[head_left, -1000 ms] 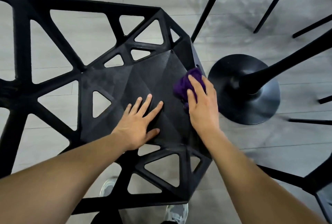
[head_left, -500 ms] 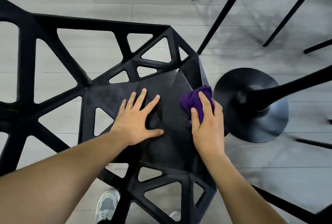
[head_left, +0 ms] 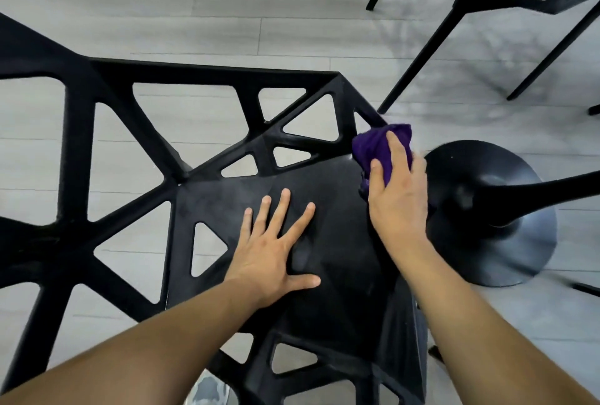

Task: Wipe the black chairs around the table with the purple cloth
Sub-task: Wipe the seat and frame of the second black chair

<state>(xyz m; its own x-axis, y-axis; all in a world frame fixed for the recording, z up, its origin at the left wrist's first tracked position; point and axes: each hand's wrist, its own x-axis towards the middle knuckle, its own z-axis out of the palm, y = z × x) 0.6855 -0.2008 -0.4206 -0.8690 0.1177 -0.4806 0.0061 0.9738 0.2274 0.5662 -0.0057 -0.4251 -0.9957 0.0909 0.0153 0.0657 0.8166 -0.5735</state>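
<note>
Fingers of the right hand (head_left: 399, 203) grip the half-hidden purple cloth (head_left: 373, 148) at the far right corner of the black chair (head_left: 344, 278). Left hand (head_left: 272, 255) lies flat, spread.

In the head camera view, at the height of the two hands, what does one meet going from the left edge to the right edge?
Open frame of the black chair → left hand, laid flat → right hand gripping the purple cloth → round table base.
</note>
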